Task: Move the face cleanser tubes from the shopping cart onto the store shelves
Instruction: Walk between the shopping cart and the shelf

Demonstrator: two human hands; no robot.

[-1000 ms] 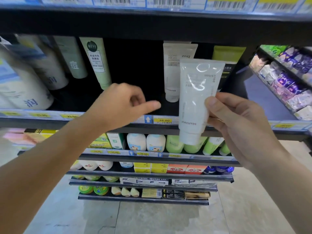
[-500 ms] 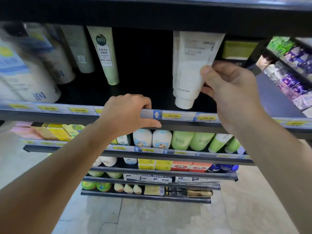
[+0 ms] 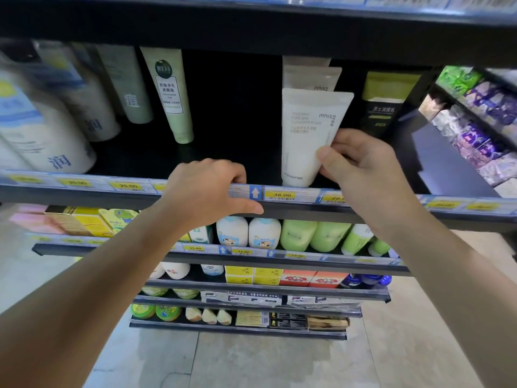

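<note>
The right hand (image 3: 361, 175) pinches the white cleanser tube (image 3: 307, 135) at its right edge, thumb on the front and fingers curled behind it. The tube stands upright, cap down, at the front of the dark shelf (image 3: 223, 152), just behind the 38.00 price tag (image 3: 280, 195). Right behind it stand two more tubes of the same brand (image 3: 312, 77), one after the other. The left hand (image 3: 207, 197) grips the price rail (image 3: 391, 203) on the shelf's front edge, fingers curled over the top and thumb stretched along the underside. Well to the left of the held tube stands a pale green tube (image 3: 170, 93); to the right is a dark tube with a yellow-green top (image 3: 386, 105). One shelf down sit white bottles (image 3: 247, 232) beside light green bottles (image 3: 314, 235).
</note>
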